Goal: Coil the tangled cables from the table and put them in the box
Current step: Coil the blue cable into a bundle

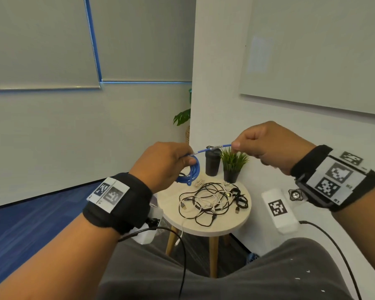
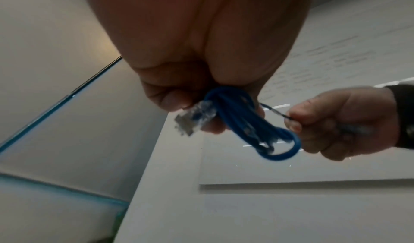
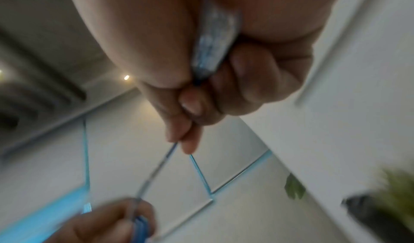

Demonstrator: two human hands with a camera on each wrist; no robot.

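Holding a bundle of blue cable (image 1: pixel 192 173) loops, the left hand (image 1: pixel 160 165) has its fingers curled round the coil so the turns stay stacked and cannot spring apart; the left wrist view shows one clear plug (image 2: pixel 195 118) poking out beside the thumb. From that coil a short straight run of the same cable crosses to the right hand (image 1: pixel 266 146), which pinches it between thumb and fingertips, with the other plug (image 3: pixel 212 39) tucked against its palm. Keeping that stretch taut looks like the way to lay the last turn neatly, so I judge the coiling of this cable to be close to finished. Both hands hang in the air above the far left edge of the round worktop (image 1: pixel 206 226). Below them, across the middle of the worktop, lies a pile of black and white cables (image 1: pixel 212 200), knotted together and not yet coiled, with one white lead dangling over the near edge. At the far edge stand a dark cup (image 1: pixel 212 162) and a small potted plant (image 1: pixel 233 165), close to the pile, so pulling cables free might knock them. I cannot pick out the box with certainty in any view
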